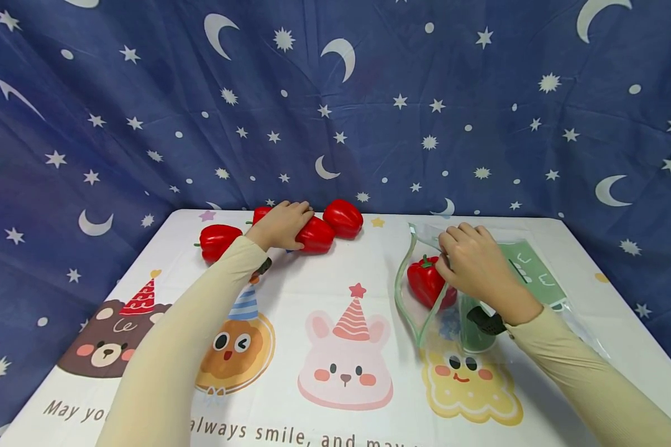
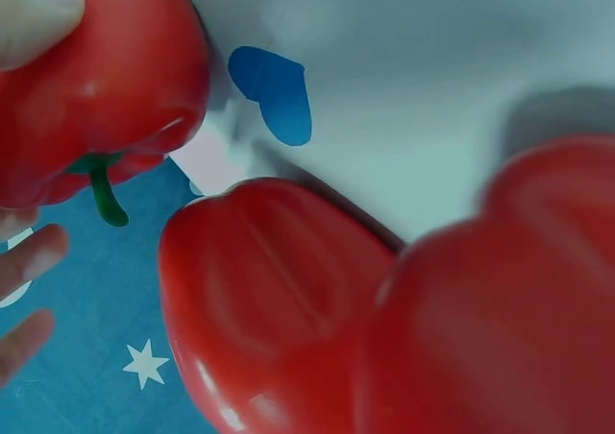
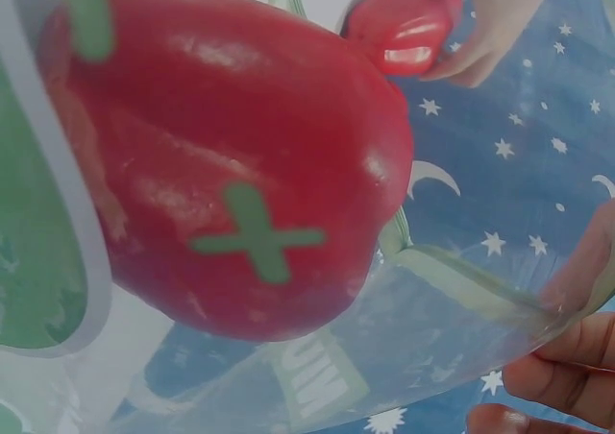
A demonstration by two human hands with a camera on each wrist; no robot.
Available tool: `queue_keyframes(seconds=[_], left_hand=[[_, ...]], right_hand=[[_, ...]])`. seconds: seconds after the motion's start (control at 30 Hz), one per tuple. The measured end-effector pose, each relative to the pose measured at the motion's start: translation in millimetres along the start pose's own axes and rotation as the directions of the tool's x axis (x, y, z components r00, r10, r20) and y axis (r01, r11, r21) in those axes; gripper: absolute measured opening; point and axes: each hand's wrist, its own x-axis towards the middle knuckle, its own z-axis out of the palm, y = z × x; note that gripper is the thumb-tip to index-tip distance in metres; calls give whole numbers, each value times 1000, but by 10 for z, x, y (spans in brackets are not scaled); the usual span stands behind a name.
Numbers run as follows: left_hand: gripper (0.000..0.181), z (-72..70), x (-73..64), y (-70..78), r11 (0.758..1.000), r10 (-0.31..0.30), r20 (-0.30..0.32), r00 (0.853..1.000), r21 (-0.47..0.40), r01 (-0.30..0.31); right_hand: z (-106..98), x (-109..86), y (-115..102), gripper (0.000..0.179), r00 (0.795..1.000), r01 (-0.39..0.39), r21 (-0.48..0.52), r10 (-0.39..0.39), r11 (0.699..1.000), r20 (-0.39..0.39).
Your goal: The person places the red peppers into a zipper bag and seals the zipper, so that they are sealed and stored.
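My left hand [image 1: 282, 225] is over the back of the table and grips a red bell pepper [image 1: 316, 236] between thumb and fingers. In the left wrist view the thumb lies on that pepper's side, with its green stem showing. My right hand [image 1: 472, 264] pinches the edge of a clear plastic bag [image 1: 537, 270] with green trim and green print, its mouth held apart toward the left. Inside the bag lies another red pepper [image 1: 423, 282], seen through the film in the right wrist view too.
More red peppers stand around the left hand: one [image 1: 218, 242] to its left, one [image 1: 261, 213] partly hidden behind it and one [image 1: 343, 218] to its right. The white cartoon-printed tablecloth [image 1: 279, 385] meets a blue star-and-moon curtain [image 1: 369, 112] at the back.
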Motion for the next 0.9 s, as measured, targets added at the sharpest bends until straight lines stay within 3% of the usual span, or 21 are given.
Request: queue_keyframes(seconds=[0.4, 0.9], left_hand=[[79, 9, -92, 26, 999, 20, -32, 999, 48, -19], [81, 16, -160, 63, 999, 34, -53, 998, 37, -32]], right_hand=[[-1, 2, -4, 10, 1000, -10, 0, 10, 1000, 15], [-17, 9, -9, 10, 1000, -10, 3, 10, 1000, 15]])
